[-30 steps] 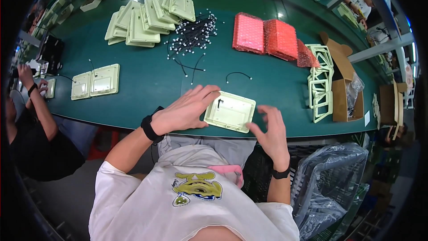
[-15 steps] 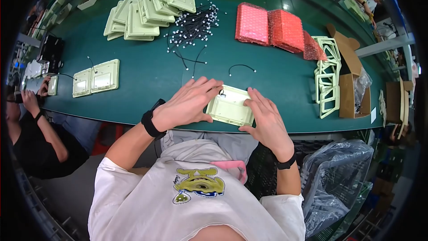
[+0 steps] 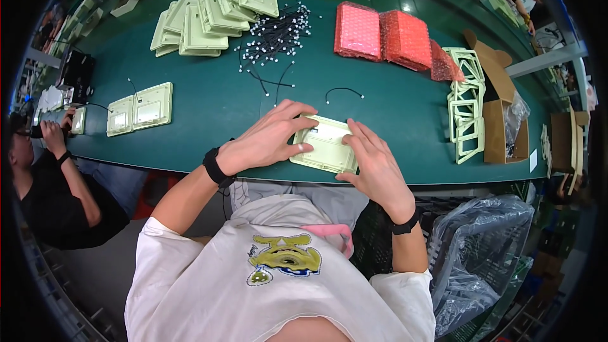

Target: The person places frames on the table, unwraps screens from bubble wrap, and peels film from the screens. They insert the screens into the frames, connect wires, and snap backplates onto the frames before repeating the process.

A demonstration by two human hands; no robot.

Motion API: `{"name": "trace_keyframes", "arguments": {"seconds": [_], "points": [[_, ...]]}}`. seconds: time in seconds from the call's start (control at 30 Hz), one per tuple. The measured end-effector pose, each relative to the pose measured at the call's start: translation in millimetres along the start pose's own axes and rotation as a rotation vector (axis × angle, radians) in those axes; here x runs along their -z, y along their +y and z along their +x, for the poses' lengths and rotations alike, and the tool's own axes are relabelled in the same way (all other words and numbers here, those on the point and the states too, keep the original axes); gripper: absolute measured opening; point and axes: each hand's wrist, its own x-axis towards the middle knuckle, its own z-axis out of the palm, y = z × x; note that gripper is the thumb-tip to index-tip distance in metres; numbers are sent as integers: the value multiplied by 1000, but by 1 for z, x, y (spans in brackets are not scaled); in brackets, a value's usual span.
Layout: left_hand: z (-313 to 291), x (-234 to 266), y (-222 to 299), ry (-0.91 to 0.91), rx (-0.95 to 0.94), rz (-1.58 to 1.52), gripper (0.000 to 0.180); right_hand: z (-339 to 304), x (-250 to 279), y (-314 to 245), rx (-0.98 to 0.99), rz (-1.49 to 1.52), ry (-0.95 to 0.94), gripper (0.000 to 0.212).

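A pale green plastic housing [image 3: 324, 153] lies open side up on the table near its front edge. My left hand [image 3: 266, 142] grips its left side, fingertips on the far left corner beside a small dark part and thumb over the inside. Around the right edge curls my right hand [image 3: 382, 170], with its thumb by the near right corner. Just beyond the housing, a single black cable [image 3: 344, 89] with white end plugs rests on the table. What lies under my left fingertips is hidden.
Farther off are stacked housings [image 3: 206, 24], a heap of black cables [image 3: 278, 36] and red bubble-wrapped packs [image 3: 359, 30]. Pale green frames [image 3: 467, 107] and a cardboard box [image 3: 505, 123] stand at right. Two housings [image 3: 152, 105] lie left, near a co-worker [image 3: 66, 183].
My left thumb has moved from the housing's left edge onto its inside, and the left fingers have shifted slightly. The right hand keeps nearly the same hold.
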Motion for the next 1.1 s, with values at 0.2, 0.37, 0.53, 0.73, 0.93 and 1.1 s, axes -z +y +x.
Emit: {"name": "trace_keyframes", "arguments": {"seconds": [0.2, 0.37, 0.53, 0.73, 0.93, 1.1], "points": [[-8, 5, 6, -11, -18, 73, 81, 10, -5, -7, 8, 7, 8, 71], [-7, -5, 3, 4, -139, 168, 88, 18, -5, -18, 104, 26, 25, 73], [-21, -6, 4, 15, -136, 126, 89, 36, -22, -44, 99, 16, 0, 76], [-94, 52, -28, -14, 58, 296, 89, 79, -54, -84, 249, 71, 11, 74], [-140, 122, -83, -36, 243, 376, 90, 82, -66, -93, 327, 57, 3, 62], [-153, 141, -94, -11, 296, 373, 94, 73, -63, -87, 350, 102, 48, 47]]}}
